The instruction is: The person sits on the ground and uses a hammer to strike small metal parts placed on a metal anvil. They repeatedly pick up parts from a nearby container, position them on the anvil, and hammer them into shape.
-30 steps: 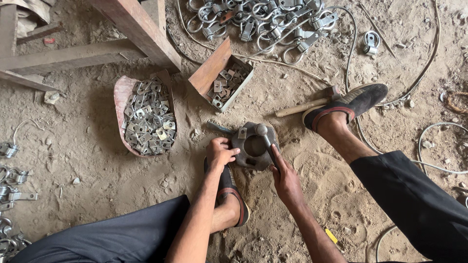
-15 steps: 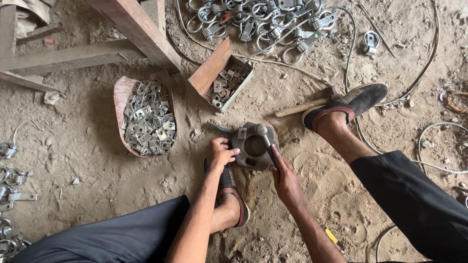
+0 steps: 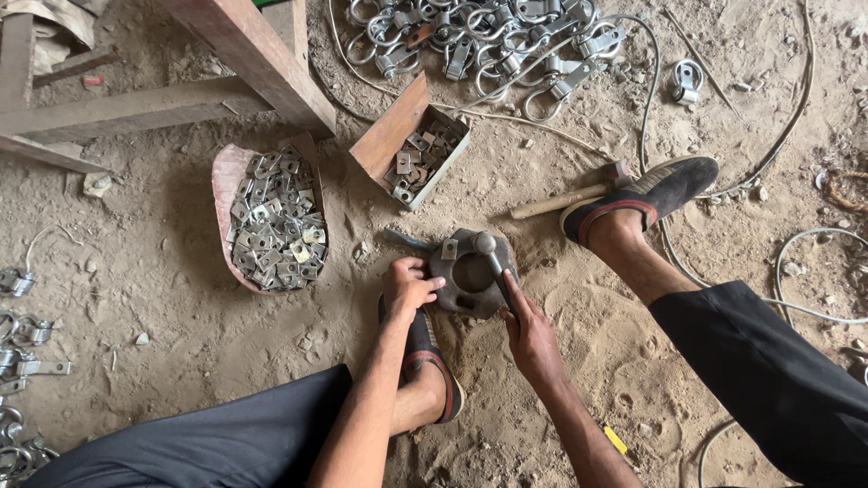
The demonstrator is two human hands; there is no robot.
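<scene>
Clamp assembly, apparently mid-step: left hand (image 3: 409,286) clamped on round metal jig (image 3: 470,276), right hand (image 3: 529,334) closed around its lever (image 3: 495,262); next likely needs a firm pull.

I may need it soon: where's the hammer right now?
In the head view, the hammer lies on the sandy ground right of centre, its head beside the toe of the dark shoe, just above and right of the round metal fixture.

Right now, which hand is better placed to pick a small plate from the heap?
Probably the left hand: it rests at the round metal tool, nearer the heap of plates. The right hand grips the tool's lever.
</scene>
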